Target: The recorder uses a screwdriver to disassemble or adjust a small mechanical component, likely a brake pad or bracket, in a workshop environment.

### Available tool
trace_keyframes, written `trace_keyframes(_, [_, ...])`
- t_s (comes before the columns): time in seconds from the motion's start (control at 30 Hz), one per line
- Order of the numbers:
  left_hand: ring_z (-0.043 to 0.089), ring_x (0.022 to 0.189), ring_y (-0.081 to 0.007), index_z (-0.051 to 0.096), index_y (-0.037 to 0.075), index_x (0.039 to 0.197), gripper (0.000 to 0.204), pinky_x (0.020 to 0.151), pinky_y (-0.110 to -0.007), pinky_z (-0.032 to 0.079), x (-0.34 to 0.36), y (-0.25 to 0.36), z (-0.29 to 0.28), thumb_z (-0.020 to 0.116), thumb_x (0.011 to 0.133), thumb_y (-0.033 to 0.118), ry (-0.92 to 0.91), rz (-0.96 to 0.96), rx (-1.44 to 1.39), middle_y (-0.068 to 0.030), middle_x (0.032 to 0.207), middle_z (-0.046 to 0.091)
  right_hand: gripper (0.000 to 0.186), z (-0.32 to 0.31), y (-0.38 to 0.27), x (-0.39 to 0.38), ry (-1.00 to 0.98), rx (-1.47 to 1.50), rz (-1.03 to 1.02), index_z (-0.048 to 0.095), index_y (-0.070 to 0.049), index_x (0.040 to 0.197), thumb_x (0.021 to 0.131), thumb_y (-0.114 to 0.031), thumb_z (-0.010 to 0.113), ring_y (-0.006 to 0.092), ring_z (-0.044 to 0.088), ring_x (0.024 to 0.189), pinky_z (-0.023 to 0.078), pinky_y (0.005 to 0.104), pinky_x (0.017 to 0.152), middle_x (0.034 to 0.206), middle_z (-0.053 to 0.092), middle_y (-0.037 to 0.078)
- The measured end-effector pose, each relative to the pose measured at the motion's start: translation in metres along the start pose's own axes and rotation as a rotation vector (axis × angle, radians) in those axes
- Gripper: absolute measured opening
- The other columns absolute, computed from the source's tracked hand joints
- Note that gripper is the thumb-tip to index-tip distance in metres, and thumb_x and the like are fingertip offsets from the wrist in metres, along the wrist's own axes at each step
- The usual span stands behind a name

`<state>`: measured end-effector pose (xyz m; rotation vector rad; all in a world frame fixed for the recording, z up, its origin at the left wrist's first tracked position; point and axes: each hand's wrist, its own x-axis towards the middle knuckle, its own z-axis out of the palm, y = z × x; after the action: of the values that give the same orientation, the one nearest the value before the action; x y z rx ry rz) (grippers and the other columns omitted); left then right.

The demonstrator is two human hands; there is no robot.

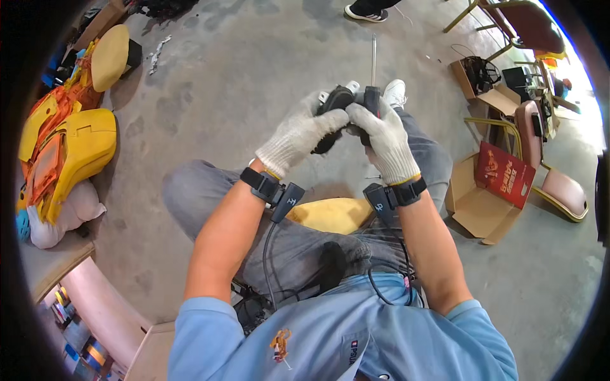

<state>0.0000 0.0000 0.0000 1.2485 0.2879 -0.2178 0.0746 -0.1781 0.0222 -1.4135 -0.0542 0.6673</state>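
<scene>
Both gloved hands meet on one dark, rounded plastic part (335, 101) held over our knees: left hand (298, 134) clasps its left end, right hand (384, 141) grips the right end with a black-handled screwdriver (373, 95). We read the part's long axis as running left-right between the hands, equally near both; the screwdriver's metal shaft points away, toward the concrete floor (254, 70) ahead

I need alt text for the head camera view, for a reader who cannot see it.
A seated person's gloved left hand and right hand grip a black part above the knees. Yellow plastic shells lie left, an open cardboard box right.

Gloved hands (346, 133) around black part (337, 105)
</scene>
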Motion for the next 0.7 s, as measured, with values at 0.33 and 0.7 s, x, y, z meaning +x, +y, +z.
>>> trace_keyframes(0.33, [0.068,0.073,-0.0120,0.066,0.001,0.123,0.034,0.056,-0.031,0.057,-0.006,0.029,-0.022,0.069,0.097,0.023,0.488,-0.002,0.012,-0.0079,0.094,0.075,0.034,-0.062,0.089,0.034,0.082,-0.288,0.449,0.071,-0.004,0.105,0.100,-0.037,0.068,0.0112,0.057,0.067,0.049,0.0296,0.062,0.082,0.063,0.001])
trace_keyframes(0.7, [0.073,0.102,-0.0222,0.040,-0.004,0.159,0.074,0.087,-0.034,0.060,-0.004,0.023,-0.020,0.064,0.092,0.016,0.681,-0.068,0.395,-0.0192,0.137,0.063,0.042,-0.080,0.235,0.082,-0.076,-0.749,0.596,0.077,0.000,0.109,0.093,-0.038,0.068,0.0253,0.073,0.071,0.056,0.0391,0.069,0.080,0.074,0.015])
